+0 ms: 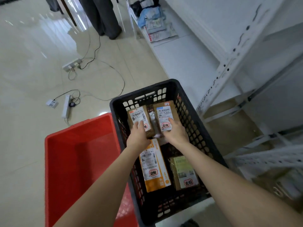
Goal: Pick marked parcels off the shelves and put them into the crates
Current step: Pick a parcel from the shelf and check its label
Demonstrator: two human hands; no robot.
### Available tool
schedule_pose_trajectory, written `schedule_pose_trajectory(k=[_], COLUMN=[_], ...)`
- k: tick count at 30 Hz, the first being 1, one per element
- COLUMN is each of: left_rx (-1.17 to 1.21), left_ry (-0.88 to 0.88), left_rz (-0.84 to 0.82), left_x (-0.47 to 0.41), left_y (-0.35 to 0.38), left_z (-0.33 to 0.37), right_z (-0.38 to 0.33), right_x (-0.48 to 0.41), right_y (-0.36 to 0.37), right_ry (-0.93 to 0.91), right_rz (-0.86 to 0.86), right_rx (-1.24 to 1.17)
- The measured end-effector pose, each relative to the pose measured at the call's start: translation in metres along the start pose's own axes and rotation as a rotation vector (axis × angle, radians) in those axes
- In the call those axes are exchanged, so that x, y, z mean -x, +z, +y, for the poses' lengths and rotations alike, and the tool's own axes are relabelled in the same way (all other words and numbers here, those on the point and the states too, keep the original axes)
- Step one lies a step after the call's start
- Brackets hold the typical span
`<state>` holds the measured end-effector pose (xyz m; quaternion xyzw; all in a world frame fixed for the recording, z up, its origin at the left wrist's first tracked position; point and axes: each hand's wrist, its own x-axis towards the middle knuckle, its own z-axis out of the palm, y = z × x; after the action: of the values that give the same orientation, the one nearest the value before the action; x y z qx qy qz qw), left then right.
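Observation:
Both my hands reach into the black slatted crate (pixel 193 112). My left hand (pixel 138 133) grips the near end of a brown parcel (pixel 136 114) with a white label and a red mark. Beside it, my right hand (pixel 176 131) grips a second brown parcel (pixel 164 115) bearing a blue-topped label and a red mark. Both parcels sit at the crate's far end. Nearer to me in the crate lie an orange-and-white parcel (pixel 154 167) and a brown parcel with a greenish label (pixel 183 172), each with a red mark.
An open red crate (pixel 78 154) stands left of the black one. White metal shelving (pixel 229 66) runs along the right, with more parcels (pixel 155 25) at its far end. Power strips (pixel 71 64) and cables lie on the tiled floor. A person's trouser legs (pixel 105 17) stand beyond.

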<state>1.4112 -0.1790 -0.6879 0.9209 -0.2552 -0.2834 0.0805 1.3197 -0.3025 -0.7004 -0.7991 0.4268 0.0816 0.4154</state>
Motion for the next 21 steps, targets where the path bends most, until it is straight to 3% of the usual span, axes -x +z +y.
schedule_pose_trajectory(k=[9,21], left_rx=[-0.234,-0.324], left_ry=[0.448,0.965], left_rz=[-0.029,-0.035], left_x=[0.085,0.245], left_y=[-0.03,-0.025], left_z=[0.058,0.194], right_z=[0.019,0.082], right_x=[0.143,0.344], right_y=[-0.058,-0.161], right_ry=[0.024,0.257], right_rz=[0.183,0.551], right_rx=[0.29,0.309])
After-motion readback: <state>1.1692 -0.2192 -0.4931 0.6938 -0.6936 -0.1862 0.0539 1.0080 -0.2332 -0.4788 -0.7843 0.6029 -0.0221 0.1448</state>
